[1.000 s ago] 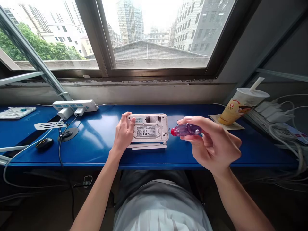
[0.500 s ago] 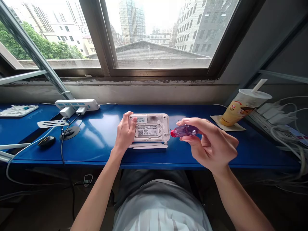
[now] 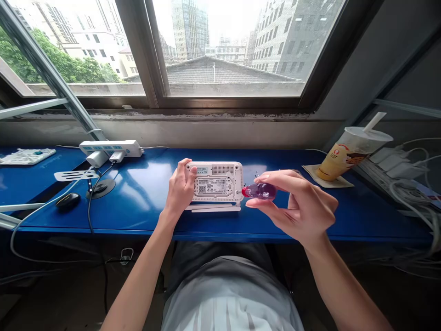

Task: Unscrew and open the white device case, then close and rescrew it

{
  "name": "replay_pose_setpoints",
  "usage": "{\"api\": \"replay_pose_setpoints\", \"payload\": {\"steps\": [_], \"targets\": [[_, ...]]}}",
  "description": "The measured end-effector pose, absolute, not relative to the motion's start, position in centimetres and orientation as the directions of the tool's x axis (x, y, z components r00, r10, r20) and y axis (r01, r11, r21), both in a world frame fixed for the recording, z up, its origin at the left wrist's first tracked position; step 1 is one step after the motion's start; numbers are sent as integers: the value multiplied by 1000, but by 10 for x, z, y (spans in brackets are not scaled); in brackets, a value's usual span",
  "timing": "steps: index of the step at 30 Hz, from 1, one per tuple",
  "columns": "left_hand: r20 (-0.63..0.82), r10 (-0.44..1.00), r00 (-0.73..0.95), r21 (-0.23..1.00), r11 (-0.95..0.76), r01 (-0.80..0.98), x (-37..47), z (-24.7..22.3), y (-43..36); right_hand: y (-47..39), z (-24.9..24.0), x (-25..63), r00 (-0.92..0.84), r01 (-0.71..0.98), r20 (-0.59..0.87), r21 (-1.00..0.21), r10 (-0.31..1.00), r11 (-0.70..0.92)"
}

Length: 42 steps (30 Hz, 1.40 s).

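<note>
A white router [image 3: 220, 184] with vent holes and a printed label faces up at the middle of the blue desk, its antennas [image 3: 215, 208] along the near side. My left hand [image 3: 181, 188] grips its left end, thumb on the top face. In my right hand [image 3: 299, 200], a screwdriver [image 3: 260, 191] with a dark purple and red handle is held between thumb and fingers. Its handle points left toward the router's lower right corner, where the tip is hard to make out.
A power strip [image 3: 110, 148] with plugs and a black mouse [image 3: 68, 202] are on the left of the blue desk [image 3: 138, 216]. At the right stands a drink cup [image 3: 347, 154] on a napkin [image 3: 325, 177], beside white chargers [image 3: 396, 161] and cables.
My right hand and the screwdriver handle have shifted slightly left, and the fingers have changed position on the handle. My left hand stays on the router.
</note>
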State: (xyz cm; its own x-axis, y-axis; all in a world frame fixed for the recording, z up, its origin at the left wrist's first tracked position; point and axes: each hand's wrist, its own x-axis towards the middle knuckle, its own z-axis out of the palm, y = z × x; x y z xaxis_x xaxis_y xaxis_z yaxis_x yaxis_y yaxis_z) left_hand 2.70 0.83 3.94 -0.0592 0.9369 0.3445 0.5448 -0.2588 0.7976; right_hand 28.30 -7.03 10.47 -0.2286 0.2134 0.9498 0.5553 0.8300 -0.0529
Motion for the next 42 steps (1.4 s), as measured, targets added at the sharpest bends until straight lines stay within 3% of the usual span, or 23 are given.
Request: {"api": "replay_pose_setpoints", "payload": {"steps": [9,18,26,33,39,42], "targets": [[357,932,-54,794,-273,543,26,37,10,-71,111,286,-297,502,911,-106,285,859],[357,932,-64,788,-264,556,26,38,9,-78,123,301,-450,333,744,-373,494,866],[355,933,-58,794,-268,545,25,37,10,-81,127,302,-496,280,678,-466,542,839],[363,930,-62,786,-270,556,25,36,11,-78,127,297,-388,297,769,-418,509,858],[360,931,-59,795,-273,541,25,36,11,-84,125,303,-444,171,646,-619,621,766],[355,933,-54,799,-273,535,25,36,11,-87,126,304,-503,179,608,-621,614,763]]}}
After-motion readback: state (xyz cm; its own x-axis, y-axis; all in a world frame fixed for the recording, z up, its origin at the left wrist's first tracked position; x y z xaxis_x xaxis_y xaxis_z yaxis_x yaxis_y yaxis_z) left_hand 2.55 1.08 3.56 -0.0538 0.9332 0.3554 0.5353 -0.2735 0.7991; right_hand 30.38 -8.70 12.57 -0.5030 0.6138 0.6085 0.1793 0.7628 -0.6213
